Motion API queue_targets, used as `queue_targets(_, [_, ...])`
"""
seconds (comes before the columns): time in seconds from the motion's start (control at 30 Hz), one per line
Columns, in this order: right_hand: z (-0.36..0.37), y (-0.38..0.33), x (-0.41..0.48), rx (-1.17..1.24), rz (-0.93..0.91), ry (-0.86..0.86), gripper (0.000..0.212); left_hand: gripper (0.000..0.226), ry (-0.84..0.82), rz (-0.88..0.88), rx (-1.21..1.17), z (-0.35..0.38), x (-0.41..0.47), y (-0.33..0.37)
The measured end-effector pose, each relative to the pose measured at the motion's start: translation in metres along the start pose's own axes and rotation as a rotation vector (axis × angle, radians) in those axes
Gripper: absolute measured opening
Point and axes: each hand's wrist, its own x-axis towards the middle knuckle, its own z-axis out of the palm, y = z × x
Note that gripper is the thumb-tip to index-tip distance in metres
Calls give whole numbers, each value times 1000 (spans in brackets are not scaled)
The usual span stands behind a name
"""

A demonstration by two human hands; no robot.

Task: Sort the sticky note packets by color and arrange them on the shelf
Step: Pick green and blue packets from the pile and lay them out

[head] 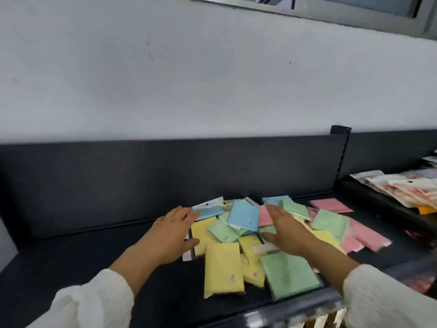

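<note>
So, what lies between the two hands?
In the head view, between the left hand and right hand lie mixed packets: blue, green, yellow.

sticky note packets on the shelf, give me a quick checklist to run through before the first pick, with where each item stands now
1. Both hands free: ok. The left hand and right hand are open over the pile, holding nothing.
2. Colors tell apart: ok. Yellow, green, blue and pink packets all show.
3. Already sorted: not ok. The sticky note packets lie mixed and overlapping.
4. A packet easy to lift first: ok. The blue packet lies on top.
5. Bare shelf for color groups: ok, to the left of the pile.
6. Packet count per color: cannot tell, several are covered.
</note>
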Motion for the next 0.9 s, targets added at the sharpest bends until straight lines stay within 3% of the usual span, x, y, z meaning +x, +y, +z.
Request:
queue_targets(0.2, [23,-1,24,46,23,-38,80,71,-25,46,-17,11,36,-5])
queue_targets(0.4, [33,-1,42,21,-71,-50,81,70,-16,54,-21,24,52,-5])
queue_targets(0.5, [40,-4,44,-66,-110,-82,63,69,-7,28,-33,31,57,-3])
queue_targets(0.57, [39,-3,46,-95,-143,-43,46,68,-27,5,-42,34,58,1])
queue_targets(0.63, [28,3,48,32,-149,0,33,68,-45,-15,-46,36,58,6])
queue_targets(0.8, [-12,31,60,301,-108,285,22,65,-13,-55,-77,32,62,19])
queue_targets(0.9, [-25,42,59,435,-102,350,22,61,20,-50,-114,28,68,32])
